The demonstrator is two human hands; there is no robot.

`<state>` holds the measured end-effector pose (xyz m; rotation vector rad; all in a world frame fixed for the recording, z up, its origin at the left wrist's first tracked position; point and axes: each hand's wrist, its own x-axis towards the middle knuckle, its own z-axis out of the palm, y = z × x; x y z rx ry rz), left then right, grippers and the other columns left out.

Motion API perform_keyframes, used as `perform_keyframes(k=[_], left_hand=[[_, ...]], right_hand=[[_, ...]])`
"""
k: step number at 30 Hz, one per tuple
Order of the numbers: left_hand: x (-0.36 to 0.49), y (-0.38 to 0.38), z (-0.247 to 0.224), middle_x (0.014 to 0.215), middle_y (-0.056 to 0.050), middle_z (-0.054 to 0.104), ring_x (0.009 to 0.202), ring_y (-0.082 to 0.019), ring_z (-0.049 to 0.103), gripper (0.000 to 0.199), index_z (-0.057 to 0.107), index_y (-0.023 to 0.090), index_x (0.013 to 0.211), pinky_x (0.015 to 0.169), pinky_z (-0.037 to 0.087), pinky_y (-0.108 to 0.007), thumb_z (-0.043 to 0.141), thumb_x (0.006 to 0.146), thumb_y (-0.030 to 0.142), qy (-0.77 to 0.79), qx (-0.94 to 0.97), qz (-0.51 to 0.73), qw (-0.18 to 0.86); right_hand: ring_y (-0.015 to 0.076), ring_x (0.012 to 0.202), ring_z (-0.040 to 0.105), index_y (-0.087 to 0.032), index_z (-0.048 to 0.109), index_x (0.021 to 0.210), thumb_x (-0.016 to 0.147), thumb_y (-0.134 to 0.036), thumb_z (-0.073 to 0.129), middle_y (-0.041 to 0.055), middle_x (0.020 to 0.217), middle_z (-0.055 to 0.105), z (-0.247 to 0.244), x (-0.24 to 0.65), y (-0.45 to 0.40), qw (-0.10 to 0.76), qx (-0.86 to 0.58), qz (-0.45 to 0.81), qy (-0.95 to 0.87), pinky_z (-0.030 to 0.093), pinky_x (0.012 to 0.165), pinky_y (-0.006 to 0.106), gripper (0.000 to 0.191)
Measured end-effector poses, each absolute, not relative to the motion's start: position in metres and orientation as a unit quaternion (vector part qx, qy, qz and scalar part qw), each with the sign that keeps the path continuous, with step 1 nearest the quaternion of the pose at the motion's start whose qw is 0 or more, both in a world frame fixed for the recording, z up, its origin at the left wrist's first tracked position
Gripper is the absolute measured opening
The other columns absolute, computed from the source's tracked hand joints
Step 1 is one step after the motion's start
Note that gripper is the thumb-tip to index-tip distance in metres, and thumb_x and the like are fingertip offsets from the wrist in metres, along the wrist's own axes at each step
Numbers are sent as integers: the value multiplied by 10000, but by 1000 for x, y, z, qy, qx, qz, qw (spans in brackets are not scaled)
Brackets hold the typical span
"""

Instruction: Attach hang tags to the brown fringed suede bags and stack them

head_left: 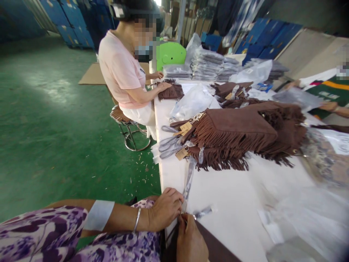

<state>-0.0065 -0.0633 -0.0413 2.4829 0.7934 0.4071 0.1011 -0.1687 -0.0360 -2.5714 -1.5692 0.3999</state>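
My left hand, with a bracelet at its wrist, is closed in a pinch at the table's near edge. Fingertip to fingertip with it, my right hand also pinches, its thumb and forefinger together. What sits between the fingers is too small and hidden to name. A plastic-wrapped strip runs up the table from my left fingertips. Beside my right knuckles lies a short plastic-wrapped piece with a metal glint. Under and right of my right hand shows flat brown material, mostly hidden.
Brown fringed bags with tags and wrapped straps are piled ahead on the white table. Clear plastic bags lie right. A co-worker handles a fringed brown piece. Packed bags are stacked behind; another person's arm reaches in right.
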Motion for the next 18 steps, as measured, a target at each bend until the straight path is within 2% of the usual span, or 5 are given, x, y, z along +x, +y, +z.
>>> perform_keyframes(k=[4,7,12,18], left_hand=[[-2,-62,-38,1043,-81,578,963,-228,464,109,574,140,933,865,337,-402,559,911,246,268,944,99,166],[-3,-58,-36,1053,-91,560,962,-238,459,166,563,136,950,849,354,-399,599,871,277,242,957,78,143],[-16,-51,-34,1094,-91,544,1018,-229,465,114,544,138,926,927,372,-368,583,829,185,201,959,95,175],[-37,-43,-18,1075,-91,544,1038,-202,492,59,515,149,911,925,431,-320,505,858,122,209,942,98,244]], right_hand=[[233,707,698,-272,591,978,996,-320,405,-4,837,724,-38,101,-169,48,-844,139,-516,379,564,318,193],[218,724,698,-261,584,1006,994,-312,396,6,911,722,-38,102,-171,80,-841,151,-514,403,585,316,195],[206,802,696,-231,545,1195,1001,-334,311,79,1170,645,-40,105,-182,144,-838,110,-514,417,561,310,321],[200,894,683,-190,593,1139,1009,-396,324,109,1123,655,-43,108,-190,233,-832,23,-503,466,628,276,364]])
